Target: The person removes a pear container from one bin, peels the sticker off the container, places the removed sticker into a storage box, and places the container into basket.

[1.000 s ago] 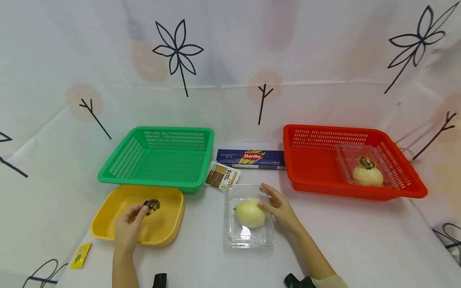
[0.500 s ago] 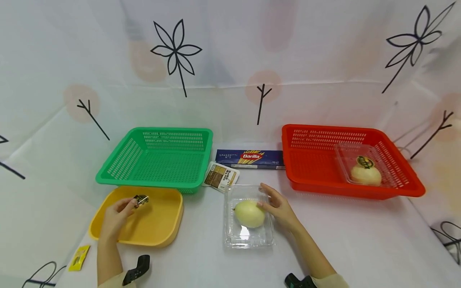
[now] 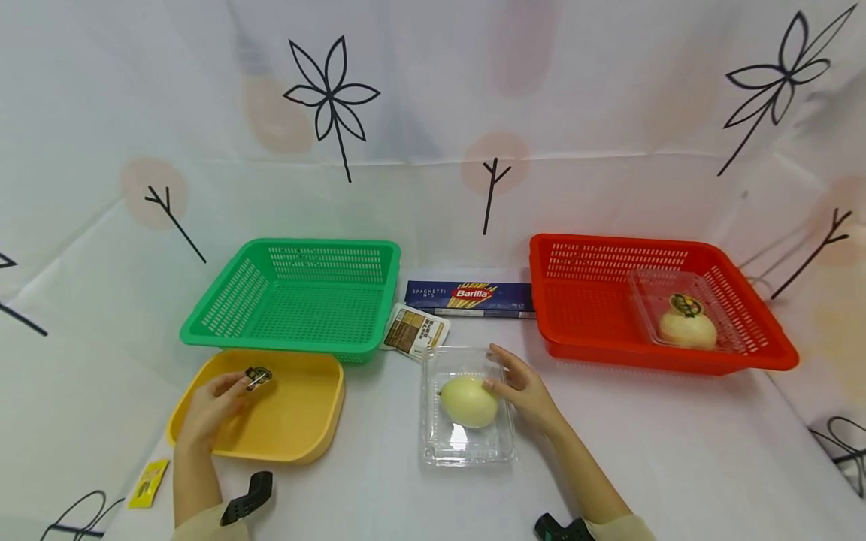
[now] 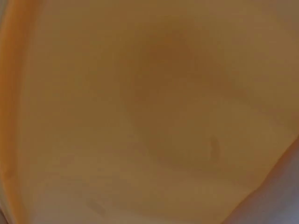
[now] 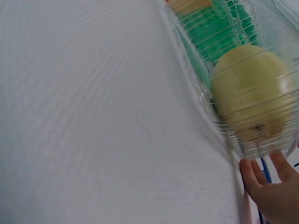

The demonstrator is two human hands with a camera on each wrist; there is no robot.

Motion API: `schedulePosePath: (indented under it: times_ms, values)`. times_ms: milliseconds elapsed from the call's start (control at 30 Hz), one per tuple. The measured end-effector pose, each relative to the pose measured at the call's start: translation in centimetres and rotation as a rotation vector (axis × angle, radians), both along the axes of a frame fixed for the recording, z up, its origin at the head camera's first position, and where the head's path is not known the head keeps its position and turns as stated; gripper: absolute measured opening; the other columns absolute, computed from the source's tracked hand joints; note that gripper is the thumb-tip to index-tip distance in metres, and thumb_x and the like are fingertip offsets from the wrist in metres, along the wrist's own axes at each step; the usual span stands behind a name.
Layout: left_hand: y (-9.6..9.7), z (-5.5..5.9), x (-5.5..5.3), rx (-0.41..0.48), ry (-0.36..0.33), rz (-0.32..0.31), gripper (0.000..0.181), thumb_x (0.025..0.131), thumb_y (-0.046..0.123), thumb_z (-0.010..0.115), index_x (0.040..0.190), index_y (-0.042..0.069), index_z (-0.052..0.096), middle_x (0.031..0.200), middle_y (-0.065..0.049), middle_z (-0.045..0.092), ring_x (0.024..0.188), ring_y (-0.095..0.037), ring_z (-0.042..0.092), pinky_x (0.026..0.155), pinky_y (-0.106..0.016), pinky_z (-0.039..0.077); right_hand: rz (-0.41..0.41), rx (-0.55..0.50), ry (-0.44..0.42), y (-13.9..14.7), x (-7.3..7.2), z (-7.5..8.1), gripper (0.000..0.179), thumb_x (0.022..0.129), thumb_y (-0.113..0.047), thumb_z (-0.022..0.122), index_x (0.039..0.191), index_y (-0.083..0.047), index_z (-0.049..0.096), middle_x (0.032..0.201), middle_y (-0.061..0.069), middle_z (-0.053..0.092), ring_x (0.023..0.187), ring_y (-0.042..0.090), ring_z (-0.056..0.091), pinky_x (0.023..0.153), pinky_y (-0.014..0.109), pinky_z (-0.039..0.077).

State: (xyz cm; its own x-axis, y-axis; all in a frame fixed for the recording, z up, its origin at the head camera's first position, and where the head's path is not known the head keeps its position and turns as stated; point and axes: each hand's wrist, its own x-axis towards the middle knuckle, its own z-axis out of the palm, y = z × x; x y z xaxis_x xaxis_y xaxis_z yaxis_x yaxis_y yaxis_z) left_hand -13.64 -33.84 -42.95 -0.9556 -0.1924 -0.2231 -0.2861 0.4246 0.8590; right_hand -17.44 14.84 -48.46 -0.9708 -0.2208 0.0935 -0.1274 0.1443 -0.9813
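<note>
Over the yellow basin (image 3: 298, 421), my left hand (image 3: 206, 413) pinches a small black-and-gold sticker (image 3: 258, 377) between thumb and finger. In the left wrist view the basin wall (image 4: 93, 116) fills nearly everything, blurred, and the sticker is out of sight. My right hand (image 3: 528, 394) rests on the right side of a clear plastic box (image 3: 440, 443), thumb on top. Inside the box lies a pale yellow-green fruit (image 3: 469, 402), like a small melon. In the right wrist view, nearly straight fingers (image 5: 280, 165) touch the end of the box, near the fruit (image 5: 252, 88).
A green basket (image 3: 318, 300) stands behind the basin. The red basket (image 3: 582, 315) at right holds another clear box with a stickered fruit (image 3: 686, 330). Between them lie a blue spaghetti box (image 3: 470, 299) and a labelled white pack (image 3: 417, 330). A yellow packet (image 3: 149, 485) lies at left.
My left hand has moved left over the basin with the sticker, only slightly in the last half second. The right hand and the clear box have stayed in place.
</note>
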Motion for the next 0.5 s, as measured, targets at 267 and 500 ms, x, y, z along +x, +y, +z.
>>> schedulePosePath:
  times_ms: [267, 500]
  values:
    - [-0.24, 0.01, -0.36, -0.047, -0.136, -0.082, 0.061, 0.101, 0.032, 0.040, 0.136, -0.017, 0.031, 0.135, -0.036, 0.036, 0.115, -0.040, 0.044, 0.089, -0.037, 0.049, -0.006, 0.022, -0.009, -0.04, -0.01, -0.08, 0.062, 0.086, -0.004, 0.065, 0.142, -0.002, 0.038, 0.140, 0.021, 0.044, 0.132, 0.037, 0.037, 0.105, 0.056, 0.029]
    - [-0.45, 0.07, -0.76, -0.058, -0.194, -0.096, 0.060, 0.100, 0.034, 0.041, 0.130, -0.017, 0.036, 0.102, -0.016, 0.051, 0.087, -0.020, 0.049, 0.072, -0.026, 0.047, -0.006, 0.020, -0.007, -0.01, -0.02, -0.09, 0.062, 0.086, -0.005, 0.065, 0.142, -0.001, 0.038, 0.140, 0.022, 0.044, 0.132, 0.038, 0.036, 0.105, 0.056, 0.029]
